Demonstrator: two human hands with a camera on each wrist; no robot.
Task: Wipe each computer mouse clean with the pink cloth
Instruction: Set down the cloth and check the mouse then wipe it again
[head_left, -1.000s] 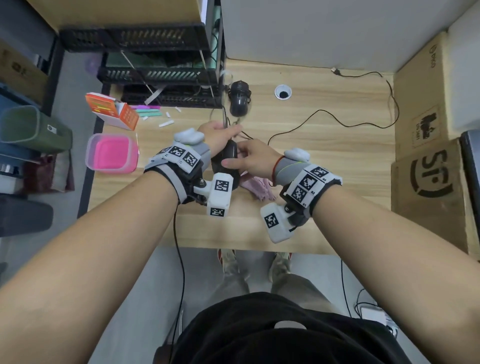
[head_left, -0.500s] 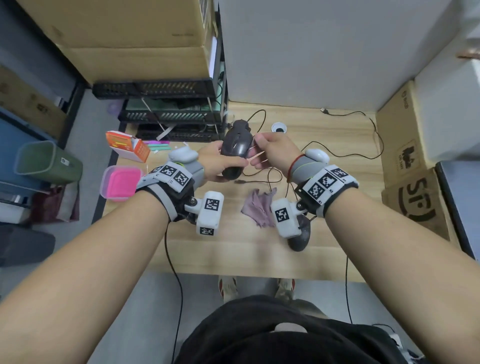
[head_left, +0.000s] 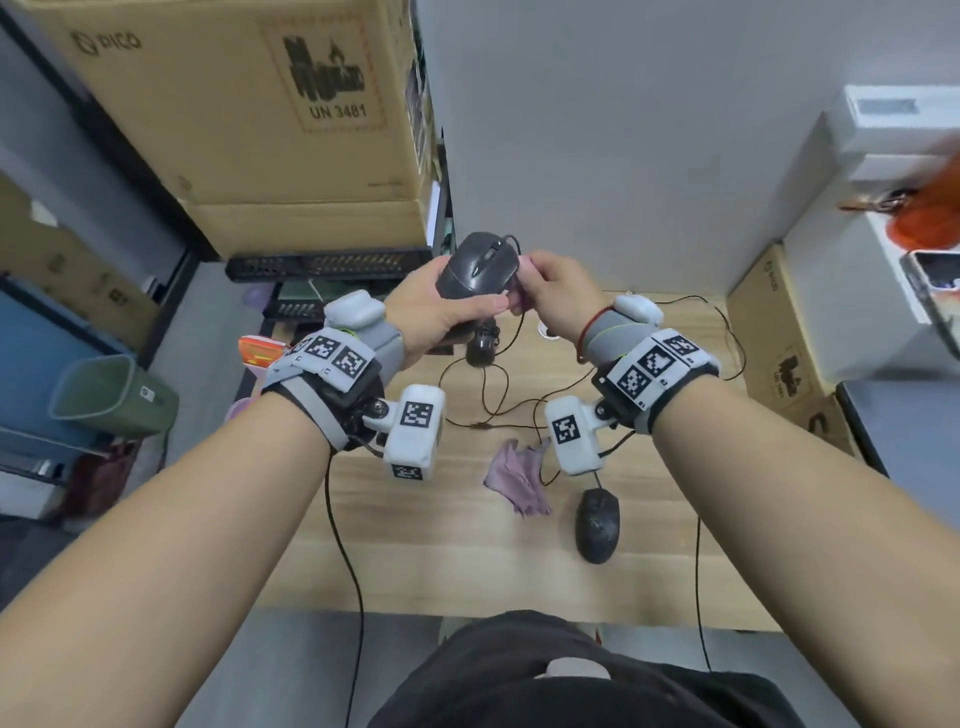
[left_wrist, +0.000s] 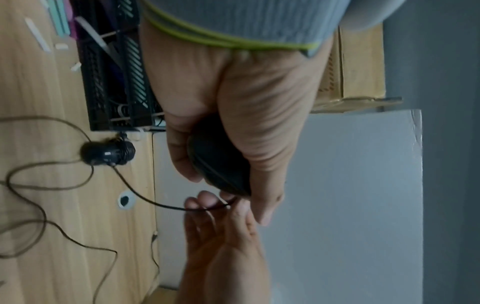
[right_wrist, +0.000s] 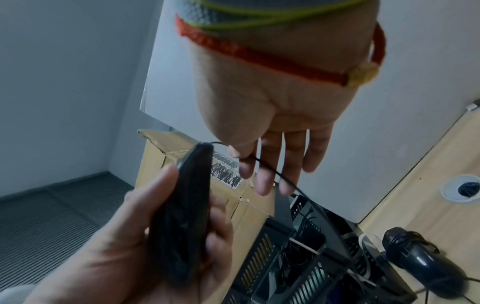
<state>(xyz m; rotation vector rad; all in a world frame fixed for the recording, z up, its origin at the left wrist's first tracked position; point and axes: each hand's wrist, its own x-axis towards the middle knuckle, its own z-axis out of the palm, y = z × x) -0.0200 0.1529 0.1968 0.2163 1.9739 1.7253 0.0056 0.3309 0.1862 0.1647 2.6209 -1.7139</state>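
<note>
Wooden table (head_left: 431, 540) below us: left hand (head_left: 434, 312) clamps a raised mouse (head_left: 475, 267), right hand (head_left: 558, 291) pinches its cord (right_wrist: 283, 176); pink cloth (head_left: 519, 480) lies near, unused. We risk snagging it.

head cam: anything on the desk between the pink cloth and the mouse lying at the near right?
Only a thin black cable crosses that gap between the pink cloth and the mouse; otherwise bare desk. Shows in the head view.

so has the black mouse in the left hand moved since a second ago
Yes. The black corded mouse in the left hand has gone up and away from the wooden desk, now level with the black tray rack behind.
</note>
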